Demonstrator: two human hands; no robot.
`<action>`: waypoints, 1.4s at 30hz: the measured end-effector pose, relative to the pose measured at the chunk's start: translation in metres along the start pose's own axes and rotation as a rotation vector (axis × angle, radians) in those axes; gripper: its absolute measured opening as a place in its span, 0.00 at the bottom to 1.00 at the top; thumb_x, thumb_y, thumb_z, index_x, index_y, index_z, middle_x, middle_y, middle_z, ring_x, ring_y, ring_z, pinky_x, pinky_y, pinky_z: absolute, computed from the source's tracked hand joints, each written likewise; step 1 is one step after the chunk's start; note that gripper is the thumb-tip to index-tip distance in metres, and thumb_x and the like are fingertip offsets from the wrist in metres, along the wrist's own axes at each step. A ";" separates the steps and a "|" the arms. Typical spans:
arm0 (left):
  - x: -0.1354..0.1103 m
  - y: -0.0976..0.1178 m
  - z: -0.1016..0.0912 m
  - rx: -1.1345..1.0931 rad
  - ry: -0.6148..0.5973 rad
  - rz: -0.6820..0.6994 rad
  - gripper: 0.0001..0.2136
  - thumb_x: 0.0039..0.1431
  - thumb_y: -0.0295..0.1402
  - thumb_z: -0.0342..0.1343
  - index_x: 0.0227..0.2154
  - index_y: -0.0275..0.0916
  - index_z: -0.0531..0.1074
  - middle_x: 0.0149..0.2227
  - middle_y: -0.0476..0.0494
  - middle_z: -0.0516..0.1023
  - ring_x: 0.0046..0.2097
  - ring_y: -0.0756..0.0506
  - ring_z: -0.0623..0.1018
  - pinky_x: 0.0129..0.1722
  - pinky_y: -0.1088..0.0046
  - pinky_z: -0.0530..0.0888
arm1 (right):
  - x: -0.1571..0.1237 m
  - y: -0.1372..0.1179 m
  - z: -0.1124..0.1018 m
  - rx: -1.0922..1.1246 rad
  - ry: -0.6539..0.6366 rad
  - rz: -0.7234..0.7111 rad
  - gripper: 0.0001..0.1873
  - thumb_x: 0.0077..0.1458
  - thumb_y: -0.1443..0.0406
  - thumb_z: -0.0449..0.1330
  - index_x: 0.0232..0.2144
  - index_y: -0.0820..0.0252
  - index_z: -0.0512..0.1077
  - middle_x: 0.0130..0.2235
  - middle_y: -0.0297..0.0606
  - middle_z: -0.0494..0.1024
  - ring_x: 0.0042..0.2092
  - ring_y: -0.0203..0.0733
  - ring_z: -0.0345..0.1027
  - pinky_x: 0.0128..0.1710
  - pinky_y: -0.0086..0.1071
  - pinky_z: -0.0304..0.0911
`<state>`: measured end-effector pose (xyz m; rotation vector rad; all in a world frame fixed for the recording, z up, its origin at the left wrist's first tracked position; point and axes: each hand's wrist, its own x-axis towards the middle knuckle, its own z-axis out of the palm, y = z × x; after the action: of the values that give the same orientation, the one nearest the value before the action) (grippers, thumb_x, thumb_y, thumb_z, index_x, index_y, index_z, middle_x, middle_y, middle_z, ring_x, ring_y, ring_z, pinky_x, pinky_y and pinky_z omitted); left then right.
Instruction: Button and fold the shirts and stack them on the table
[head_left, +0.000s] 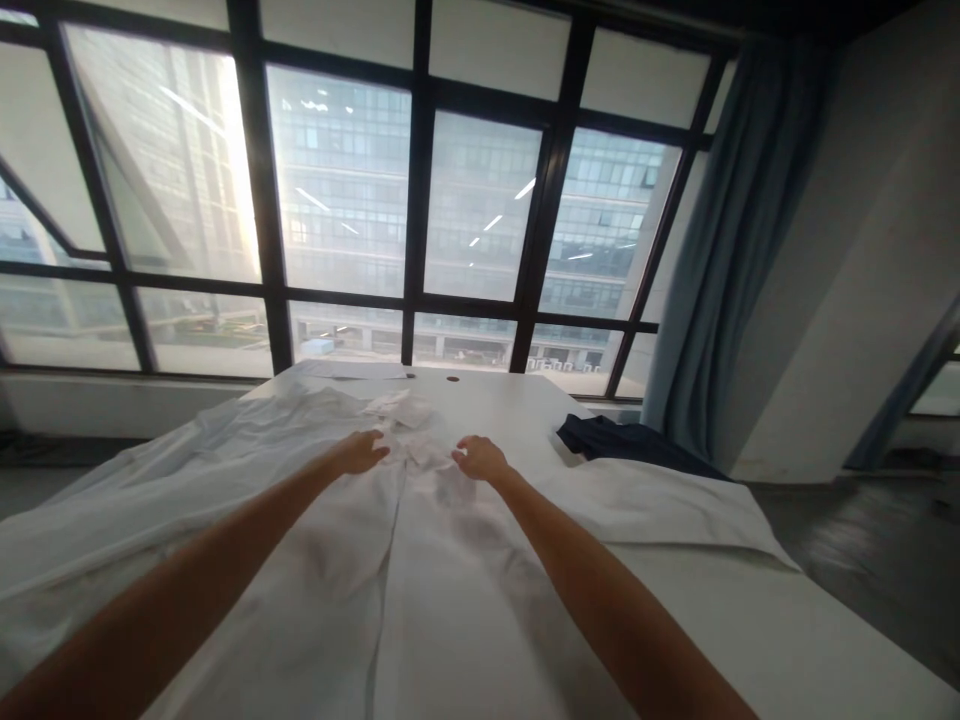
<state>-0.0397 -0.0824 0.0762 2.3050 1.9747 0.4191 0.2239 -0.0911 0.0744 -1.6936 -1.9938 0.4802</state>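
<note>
Both left hand (364,450) and right hand (480,458) on white shirt (420,600), fingers curled, grip unclear, navy cloth (622,440) nearby

One left hand (361,452), one right hand (480,460), one white shirt (420,590), one dark garment (622,440), one table (810,645), one curtain (739,250).

A: Any words, labels or numbers to read?
B: None. The white shirt (420,560) shows no readable tag, and small marks (556,366) low in the window (480,200) are too blurred to read.
</note>
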 end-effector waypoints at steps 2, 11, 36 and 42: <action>-0.026 -0.010 0.005 0.069 -0.055 0.033 0.25 0.61 0.45 0.50 0.58 0.39 0.67 0.59 0.35 0.70 0.59 0.36 0.69 0.58 0.58 0.64 | -0.023 0.019 0.002 -0.204 -0.059 0.069 0.23 0.62 0.52 0.54 0.52 0.61 0.70 0.55 0.50 0.70 0.55 0.56 0.64 0.54 0.51 0.60; -0.119 0.004 0.054 0.186 -0.225 0.114 0.35 0.63 0.56 0.34 0.68 0.41 0.48 0.69 0.37 0.46 0.69 0.32 0.47 0.62 0.43 0.47 | -0.073 0.092 0.018 -0.467 -0.187 0.171 0.41 0.60 0.40 0.34 0.68 0.53 0.44 0.70 0.45 0.38 0.69 0.61 0.30 0.60 0.66 0.33; -0.232 0.025 0.002 -0.245 -0.404 0.723 0.25 0.49 0.53 0.61 0.45 0.42 0.75 0.45 0.43 0.79 0.45 0.43 0.77 0.47 0.70 0.70 | -0.176 0.043 -0.027 -0.193 -0.548 -0.411 0.27 0.42 0.47 0.67 0.39 0.60 0.78 0.35 0.37 0.77 0.34 0.38 0.69 0.34 0.28 0.62; -0.215 -0.001 0.018 0.048 -0.198 0.598 0.26 0.59 0.47 0.54 0.59 0.44 0.64 0.64 0.38 0.62 0.65 0.39 0.61 0.63 0.57 0.55 | -0.172 0.057 -0.015 -0.374 -0.180 -0.432 0.20 0.52 0.55 0.64 0.44 0.60 0.76 0.48 0.46 0.75 0.45 0.46 0.70 0.48 0.37 0.62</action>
<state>-0.0645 -0.2903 0.0253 2.8107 1.1956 0.1618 0.2997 -0.2512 0.0327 -1.3840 -2.6230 0.1111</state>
